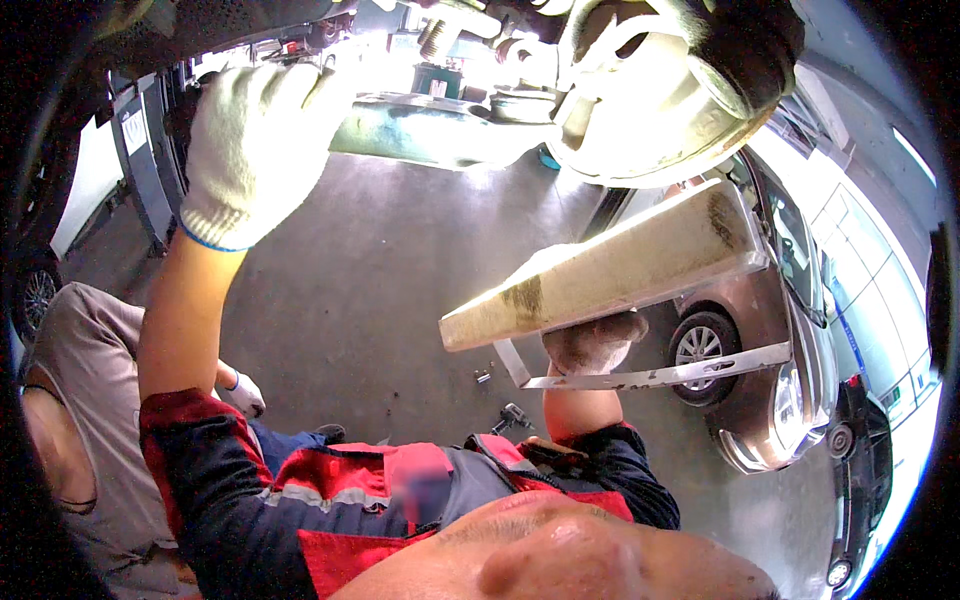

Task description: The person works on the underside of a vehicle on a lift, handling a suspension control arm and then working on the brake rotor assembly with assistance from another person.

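Note:
My left hand (262, 150), in a white knitted glove, is raised at the upper left. Its fingers curl closed at the end of a metal suspension arm (415, 130), and the glove hides the exact contact. Right of that arm hangs a brightly lit wheel hub with a round metal shield (640, 120). Below the shield, my right hand (596, 345) in a soiled glove is closed from underneath on a long whitish work lamp (610, 265). The lamp is tilted, its right end higher, and has smudges on its side. A flat metal bracket (660, 372) runs along its lower side.
A co-worker's grey-clad leg (90, 340) and gloved hand (243, 395) are close at the left. On the grey floor lie a power tool (512, 418) and small metal pieces (484, 377). A brown car (760, 330) stands at the right. A lift post (145, 165) rises at the left.

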A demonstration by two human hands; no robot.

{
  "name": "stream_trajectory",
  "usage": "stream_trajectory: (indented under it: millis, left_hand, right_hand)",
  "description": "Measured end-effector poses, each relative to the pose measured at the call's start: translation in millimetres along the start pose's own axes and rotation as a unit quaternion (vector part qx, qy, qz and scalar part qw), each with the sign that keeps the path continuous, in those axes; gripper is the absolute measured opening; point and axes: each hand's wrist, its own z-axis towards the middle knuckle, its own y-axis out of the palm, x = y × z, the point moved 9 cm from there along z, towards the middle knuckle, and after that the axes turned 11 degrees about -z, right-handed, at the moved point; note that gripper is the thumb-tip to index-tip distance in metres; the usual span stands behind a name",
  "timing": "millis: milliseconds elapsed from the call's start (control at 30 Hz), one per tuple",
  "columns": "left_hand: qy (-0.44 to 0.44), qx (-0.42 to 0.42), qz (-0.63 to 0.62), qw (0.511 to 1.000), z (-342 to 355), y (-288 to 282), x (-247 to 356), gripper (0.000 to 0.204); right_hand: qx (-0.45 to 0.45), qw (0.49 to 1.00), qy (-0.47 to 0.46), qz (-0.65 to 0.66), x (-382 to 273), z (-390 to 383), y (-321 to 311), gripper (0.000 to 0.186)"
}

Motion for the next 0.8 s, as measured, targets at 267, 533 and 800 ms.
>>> stream_trajectory:
  millis: [267, 533, 800]
  left_hand:
    - [0.01, 0.022, -0.004, 1.0, 0.8, -1.9, 1.0, 0.046]
    - [-0.005, -0.015, -0.001, 1.0, -2.8, 2.0, -3.1, 0.049]
    - [0.003, 0.001, 0.002, 1.0, -5.5, 3.1, -2.3, 0.05]
  right_hand:
    - [0.012, 0.999, -0.014, 0.044, 1.4, -5.7, 0.9, 0.048]
    - [0.016, 0.999, -0.031, 0.039, -1.2, -5.7, 2.6, 0.044]
    - [0.023, 0.998, -0.044, 0.032, -3.3, -7.8, 0.4, 0.041]
